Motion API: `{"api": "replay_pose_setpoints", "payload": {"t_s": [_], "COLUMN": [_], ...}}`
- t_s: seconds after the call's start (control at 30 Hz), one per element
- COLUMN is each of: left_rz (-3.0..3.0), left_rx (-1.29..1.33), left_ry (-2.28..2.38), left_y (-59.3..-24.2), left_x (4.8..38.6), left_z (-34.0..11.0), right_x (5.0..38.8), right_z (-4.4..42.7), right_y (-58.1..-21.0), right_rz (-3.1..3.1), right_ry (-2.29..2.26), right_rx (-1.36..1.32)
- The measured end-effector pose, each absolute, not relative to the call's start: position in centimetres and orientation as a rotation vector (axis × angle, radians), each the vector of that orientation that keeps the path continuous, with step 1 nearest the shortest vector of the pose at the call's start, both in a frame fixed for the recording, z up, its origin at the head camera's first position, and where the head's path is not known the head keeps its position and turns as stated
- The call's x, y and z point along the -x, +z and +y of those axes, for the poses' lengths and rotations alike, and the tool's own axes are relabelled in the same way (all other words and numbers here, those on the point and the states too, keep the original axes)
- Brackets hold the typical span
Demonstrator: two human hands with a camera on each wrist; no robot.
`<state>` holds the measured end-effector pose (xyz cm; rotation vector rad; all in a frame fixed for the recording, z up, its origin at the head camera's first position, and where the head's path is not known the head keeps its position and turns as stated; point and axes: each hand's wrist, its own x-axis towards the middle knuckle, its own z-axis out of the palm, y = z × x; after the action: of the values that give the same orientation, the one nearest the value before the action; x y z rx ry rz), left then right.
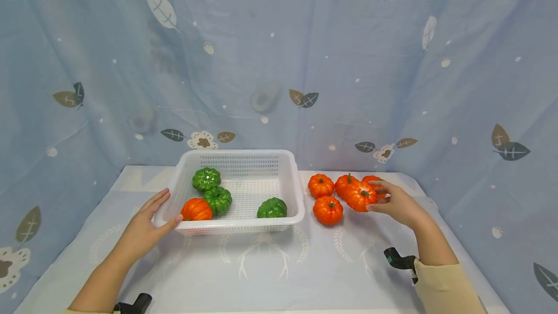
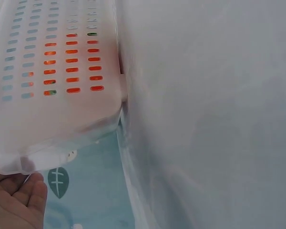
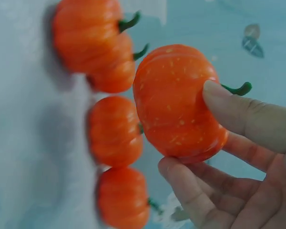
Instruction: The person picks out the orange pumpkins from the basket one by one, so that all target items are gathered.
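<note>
My right hand [image 1: 398,203] pinches an orange toy pumpkin [image 1: 361,196] between thumb and fingers. In the right wrist view the same pumpkin [image 3: 176,102] is lifted, its green stem pointing away beside the thumb. Several more orange pumpkins [image 1: 328,210] stand close by on the table. At the left, my left hand [image 1: 141,230] touches the front left corner of a white plastic basket [image 1: 235,225], its fingers fairly straight along the side and the thumb by the front rim. Inside lie three green pumpkins [image 1: 218,200] and one orange pumpkin [image 1: 197,210], grouped mostly at the left.
A white cloth with pale leaf and antler prints covers the table [image 1: 261,275]. Blue curtains [image 1: 270,62] with leaf and flower patterns hang behind it and at both sides. The basket stands near the back edge, left of the loose pumpkins.
</note>
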<state>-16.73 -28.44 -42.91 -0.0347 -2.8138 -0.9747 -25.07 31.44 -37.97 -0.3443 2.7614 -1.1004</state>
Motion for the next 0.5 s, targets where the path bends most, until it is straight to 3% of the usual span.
{"api": "replay_pose_setpoints", "payload": {"t_s": [0.5], "left_rz": [-2.817], "left_rx": [0.014], "left_ry": [-0.98], "left_y": [-42.8], "left_x": [16.6], "left_z": [-28.3], "right_x": [25.8], "right_z": [33.3], "right_y": [-42.7], "right_rz": [2.692], "right_ry": [-1.149], "right_rx": [0.308]}}
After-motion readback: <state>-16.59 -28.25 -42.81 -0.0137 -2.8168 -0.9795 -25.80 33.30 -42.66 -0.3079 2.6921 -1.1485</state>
